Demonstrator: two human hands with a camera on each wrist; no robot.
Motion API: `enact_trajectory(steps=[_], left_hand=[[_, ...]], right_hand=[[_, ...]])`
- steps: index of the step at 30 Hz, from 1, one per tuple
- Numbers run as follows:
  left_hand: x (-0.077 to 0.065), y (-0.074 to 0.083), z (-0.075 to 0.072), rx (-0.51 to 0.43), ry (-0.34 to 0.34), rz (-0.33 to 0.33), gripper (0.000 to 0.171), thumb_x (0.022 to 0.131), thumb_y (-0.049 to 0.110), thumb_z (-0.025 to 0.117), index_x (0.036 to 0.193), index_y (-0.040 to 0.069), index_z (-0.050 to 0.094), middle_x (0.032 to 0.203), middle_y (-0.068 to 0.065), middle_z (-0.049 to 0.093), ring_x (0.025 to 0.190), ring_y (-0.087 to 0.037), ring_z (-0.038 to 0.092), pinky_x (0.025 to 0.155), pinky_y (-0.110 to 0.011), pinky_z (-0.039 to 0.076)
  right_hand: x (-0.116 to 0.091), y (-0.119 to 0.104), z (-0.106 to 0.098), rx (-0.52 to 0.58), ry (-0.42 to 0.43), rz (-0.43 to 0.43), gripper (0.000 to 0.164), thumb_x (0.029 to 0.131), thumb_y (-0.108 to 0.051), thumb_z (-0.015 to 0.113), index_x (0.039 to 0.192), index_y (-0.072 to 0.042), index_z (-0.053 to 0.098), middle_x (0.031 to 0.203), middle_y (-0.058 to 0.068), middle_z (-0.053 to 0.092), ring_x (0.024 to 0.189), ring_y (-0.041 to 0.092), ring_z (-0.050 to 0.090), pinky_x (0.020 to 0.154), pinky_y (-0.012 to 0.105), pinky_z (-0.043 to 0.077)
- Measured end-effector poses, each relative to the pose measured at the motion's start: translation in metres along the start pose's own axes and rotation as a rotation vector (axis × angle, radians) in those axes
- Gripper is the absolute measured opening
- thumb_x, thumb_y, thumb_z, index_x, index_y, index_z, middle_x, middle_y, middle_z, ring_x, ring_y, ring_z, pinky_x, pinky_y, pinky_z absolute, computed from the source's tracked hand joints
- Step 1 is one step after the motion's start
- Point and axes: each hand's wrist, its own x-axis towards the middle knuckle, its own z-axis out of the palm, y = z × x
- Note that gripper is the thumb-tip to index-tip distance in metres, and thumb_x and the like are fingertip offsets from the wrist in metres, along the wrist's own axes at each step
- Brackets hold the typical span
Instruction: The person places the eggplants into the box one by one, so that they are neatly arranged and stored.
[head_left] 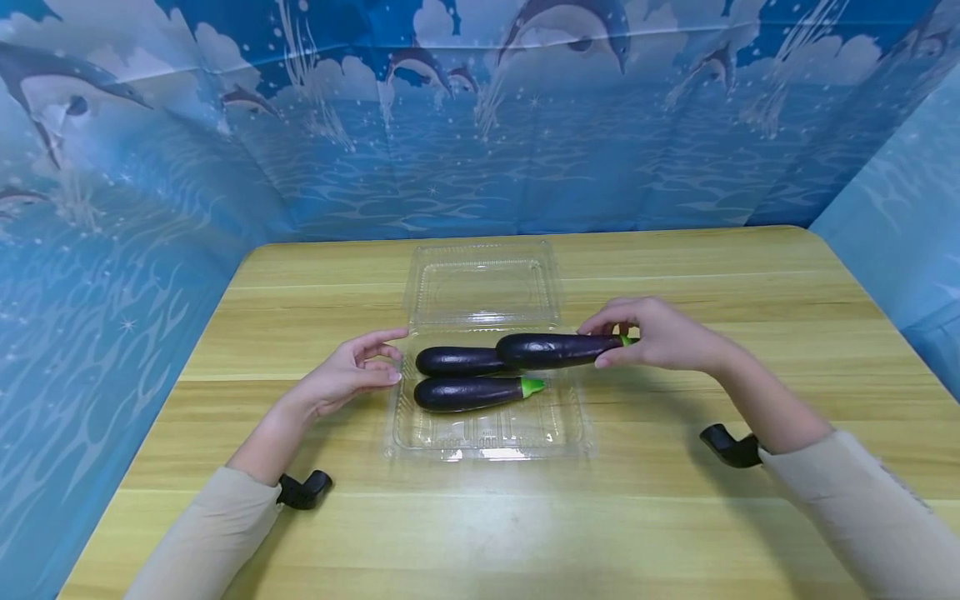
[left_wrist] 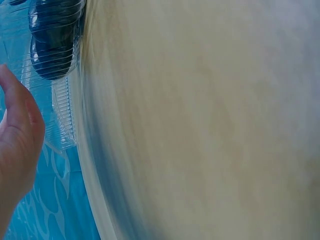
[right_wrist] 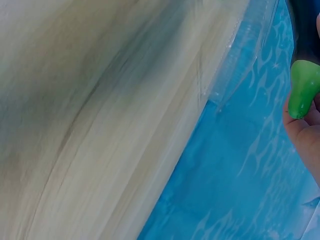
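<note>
A clear plastic clamshell box lies with its lid folded back. In its tray rest two dark purple eggplants, a rear eggplant and a front eggplant with a green stem. My right hand pinches a third eggplant near its stem end. This one stretches leftward over the tray, its blunt tip overlapping the rear eggplant; whether they touch I cannot tell. Its green cap shows in the right wrist view. By the tray's left edge is my left hand, fingers loosely bent, holding nothing.
The transparent lid lies toward the back of the wooden table. Beyond the table's rear edge hangs a blue dolphin-print cloth, which also covers the sides. A black strap-on piece sits at each wrist.
</note>
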Motion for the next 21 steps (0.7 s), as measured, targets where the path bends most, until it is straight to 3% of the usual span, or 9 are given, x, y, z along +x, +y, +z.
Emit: enact_trajectory(steps=[21], left_hand=[[0.000, -0.001, 0.000, 0.008, 0.000, -0.001, 0.070, 0.083, -0.008, 0.060, 0.144, 0.005, 0.030, 0.114, -0.011, 0.045, 0.086, -0.012, 0.057, 0.083, -0.027, 0.053]], right_hand=[[0.018, -0.006, 0.026, 0.035, -0.119, -0.076, 0.036, 0.079, -0.024, 0.075, 0.113, -0.013, 0.066, 0.103, -0.004, 0.063, 0.087, 0.013, 0.055, 0.069, 0.033, 0.047]])
